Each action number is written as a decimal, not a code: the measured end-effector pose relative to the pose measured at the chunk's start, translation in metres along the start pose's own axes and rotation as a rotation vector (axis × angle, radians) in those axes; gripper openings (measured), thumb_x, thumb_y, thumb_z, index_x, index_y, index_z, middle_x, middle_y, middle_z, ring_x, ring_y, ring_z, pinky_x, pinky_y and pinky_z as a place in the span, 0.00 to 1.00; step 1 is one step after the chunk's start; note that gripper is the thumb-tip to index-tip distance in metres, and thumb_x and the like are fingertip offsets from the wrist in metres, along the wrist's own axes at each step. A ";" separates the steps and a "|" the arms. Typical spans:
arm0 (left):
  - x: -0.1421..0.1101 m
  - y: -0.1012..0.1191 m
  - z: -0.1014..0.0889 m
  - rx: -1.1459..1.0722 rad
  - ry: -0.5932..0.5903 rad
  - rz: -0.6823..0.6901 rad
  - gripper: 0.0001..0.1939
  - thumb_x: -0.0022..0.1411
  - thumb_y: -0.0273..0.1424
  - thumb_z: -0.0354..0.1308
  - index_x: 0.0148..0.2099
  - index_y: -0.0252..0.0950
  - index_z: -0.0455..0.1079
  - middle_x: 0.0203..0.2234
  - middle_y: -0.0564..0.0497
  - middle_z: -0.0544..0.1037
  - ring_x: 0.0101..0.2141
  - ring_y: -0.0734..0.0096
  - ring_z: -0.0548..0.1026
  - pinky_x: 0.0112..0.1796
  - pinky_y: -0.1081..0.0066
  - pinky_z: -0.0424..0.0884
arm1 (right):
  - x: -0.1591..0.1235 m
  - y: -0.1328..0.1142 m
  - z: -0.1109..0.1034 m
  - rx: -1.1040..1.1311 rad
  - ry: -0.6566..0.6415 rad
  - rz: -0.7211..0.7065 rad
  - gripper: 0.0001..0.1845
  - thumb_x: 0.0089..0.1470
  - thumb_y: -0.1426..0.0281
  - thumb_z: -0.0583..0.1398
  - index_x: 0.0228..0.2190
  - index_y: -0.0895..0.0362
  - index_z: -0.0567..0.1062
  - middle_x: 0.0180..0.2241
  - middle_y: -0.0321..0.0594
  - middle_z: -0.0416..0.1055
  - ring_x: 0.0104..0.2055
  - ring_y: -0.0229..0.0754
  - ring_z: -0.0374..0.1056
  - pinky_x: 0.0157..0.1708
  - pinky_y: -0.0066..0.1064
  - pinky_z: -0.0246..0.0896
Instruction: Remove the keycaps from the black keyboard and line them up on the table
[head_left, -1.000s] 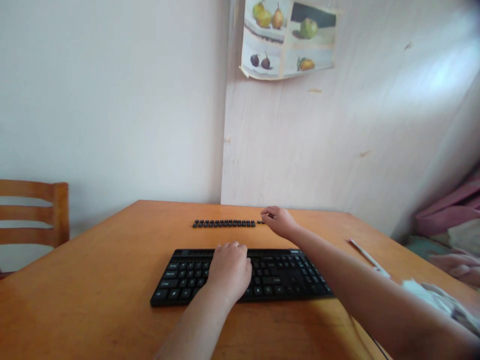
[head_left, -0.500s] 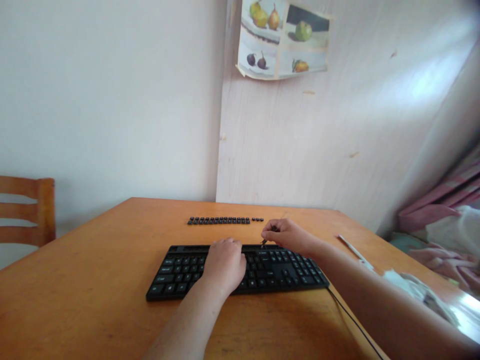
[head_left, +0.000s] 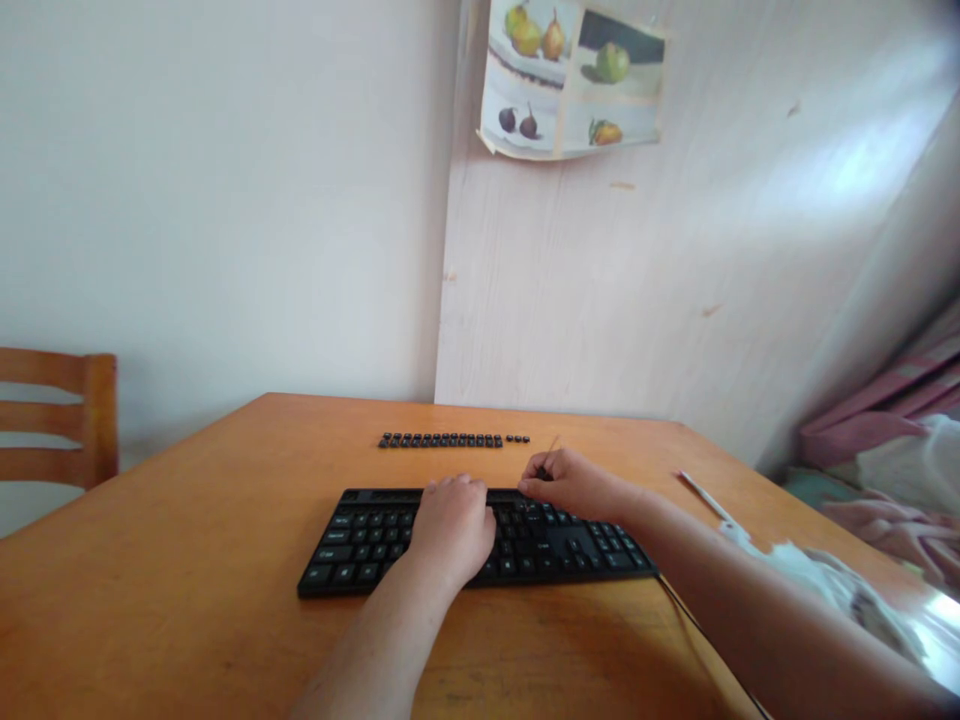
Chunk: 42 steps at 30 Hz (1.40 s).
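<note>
A black keyboard (head_left: 574,545) lies on the wooden table, its front row of small slots bare along the far edge. My left hand (head_left: 454,520) rests on its middle, fingers bent over the keys toward the far edge. Just right of it, my right hand (head_left: 559,478) pinches a thin stick-like tool (head_left: 555,445) with a dark part, low over the far edge of the keyboard. The tool's working tip is hidden behind the fingers. Beyond the keyboard, small black keycaps (head_left: 441,440) lie in two neat rows, with three smaller keycaps (head_left: 517,439) to their right.
The keyboard cable (head_left: 709,640) runs off toward the lower right under my right forearm. A white pencil-like stick (head_left: 701,493) and a crumpled pale plastic bag (head_left: 817,575) lie on the right. A chair back (head_left: 97,420) stands at the left; a wall (head_left: 300,220) rises behind the table.
My right hand has lowered slightly toward the keyboard, and the tool stands more upright, its tip now hidden. My left hand keeps its place on the keys. The view has shifted a little.
</note>
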<state>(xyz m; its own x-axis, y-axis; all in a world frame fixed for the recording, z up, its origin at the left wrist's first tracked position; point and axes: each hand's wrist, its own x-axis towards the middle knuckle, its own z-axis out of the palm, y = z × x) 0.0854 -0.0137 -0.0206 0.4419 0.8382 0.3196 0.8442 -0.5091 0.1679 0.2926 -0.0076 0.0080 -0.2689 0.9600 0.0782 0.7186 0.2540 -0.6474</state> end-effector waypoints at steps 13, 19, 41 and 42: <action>0.000 0.000 0.001 0.000 -0.006 -0.007 0.10 0.62 0.30 0.49 0.38 0.36 0.72 0.38 0.43 0.76 0.42 0.57 0.73 0.46 0.59 0.65 | -0.004 -0.004 0.010 -0.130 0.049 -0.052 0.09 0.54 0.66 0.58 0.27 0.58 0.74 0.19 0.33 0.66 0.22 0.34 0.59 0.22 0.25 0.51; -0.001 -0.001 0.003 0.009 0.021 0.019 0.10 0.61 0.30 0.49 0.38 0.36 0.72 0.36 0.43 0.76 0.40 0.57 0.74 0.44 0.58 0.66 | -0.013 0.003 0.014 -0.088 0.049 -0.119 0.11 0.56 0.66 0.57 0.27 0.58 0.74 0.22 0.34 0.68 0.24 0.34 0.61 0.25 0.25 0.55; -0.001 0.000 -0.001 0.008 -0.002 -0.001 0.10 0.62 0.31 0.49 0.36 0.37 0.71 0.37 0.43 0.75 0.40 0.58 0.73 0.44 0.59 0.65 | -0.016 0.018 0.020 0.140 0.114 0.046 0.13 0.57 0.58 0.57 0.33 0.57 0.69 0.22 0.33 0.67 0.20 0.33 0.63 0.17 0.23 0.56; -0.001 0.000 0.000 0.008 0.001 0.002 0.10 0.62 0.31 0.48 0.36 0.37 0.71 0.36 0.43 0.75 0.40 0.58 0.73 0.44 0.59 0.65 | -0.016 0.020 0.022 0.174 0.140 0.070 0.14 0.57 0.57 0.57 0.33 0.56 0.68 0.23 0.33 0.68 0.19 0.33 0.64 0.16 0.23 0.56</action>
<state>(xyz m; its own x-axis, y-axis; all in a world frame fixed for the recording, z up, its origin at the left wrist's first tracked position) 0.0845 -0.0142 -0.0206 0.4432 0.8372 0.3205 0.8458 -0.5090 0.1601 0.2972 -0.0201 -0.0226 -0.1213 0.9847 0.1251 0.6081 0.1733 -0.7747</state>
